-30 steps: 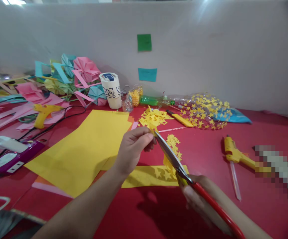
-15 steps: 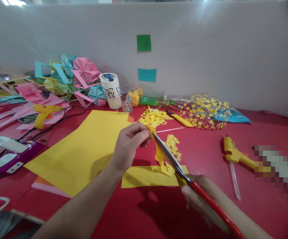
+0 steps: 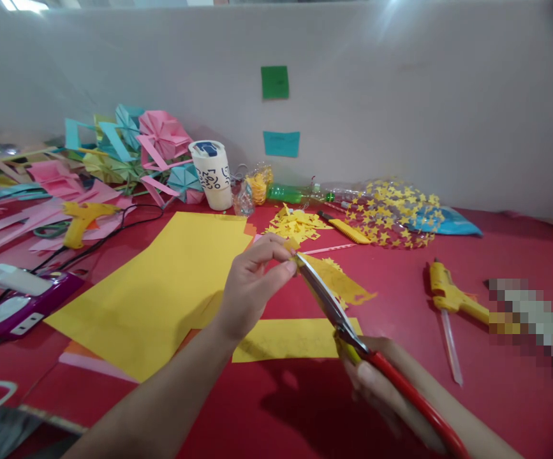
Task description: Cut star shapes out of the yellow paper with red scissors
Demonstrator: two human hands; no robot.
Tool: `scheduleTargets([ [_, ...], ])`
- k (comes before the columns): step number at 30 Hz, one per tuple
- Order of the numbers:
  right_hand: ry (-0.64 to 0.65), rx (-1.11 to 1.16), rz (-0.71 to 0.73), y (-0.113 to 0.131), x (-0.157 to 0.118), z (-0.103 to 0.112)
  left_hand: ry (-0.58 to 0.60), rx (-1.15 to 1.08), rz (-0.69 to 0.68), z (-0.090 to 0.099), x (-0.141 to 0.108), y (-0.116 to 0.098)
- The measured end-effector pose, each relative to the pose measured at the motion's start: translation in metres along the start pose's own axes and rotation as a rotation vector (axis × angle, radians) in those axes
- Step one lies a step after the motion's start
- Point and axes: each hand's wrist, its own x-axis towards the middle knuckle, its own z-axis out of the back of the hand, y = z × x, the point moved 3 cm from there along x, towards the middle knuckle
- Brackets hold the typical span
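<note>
Left hand (image 3: 254,280): fingers are pinching one jagged yellow paper strip (image 3: 340,278). Right hand (image 3: 380,387): fingers are clasping red-handled metal scissors (image 3: 347,330) (tips, I'm seeing, are standing right at the strip).

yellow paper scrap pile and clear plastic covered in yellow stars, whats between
In the head view, a yellow and black box cutter, with a thin pinkish striped straw behind it.
</note>
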Motion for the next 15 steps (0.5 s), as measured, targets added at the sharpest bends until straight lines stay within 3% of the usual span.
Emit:
scheduleTargets([
  [15,-0.030,0.094,0.058,0.011,-0.004,-0.012,-0.052,0.092,-0.055,-0.014,-0.012,0.001],
])
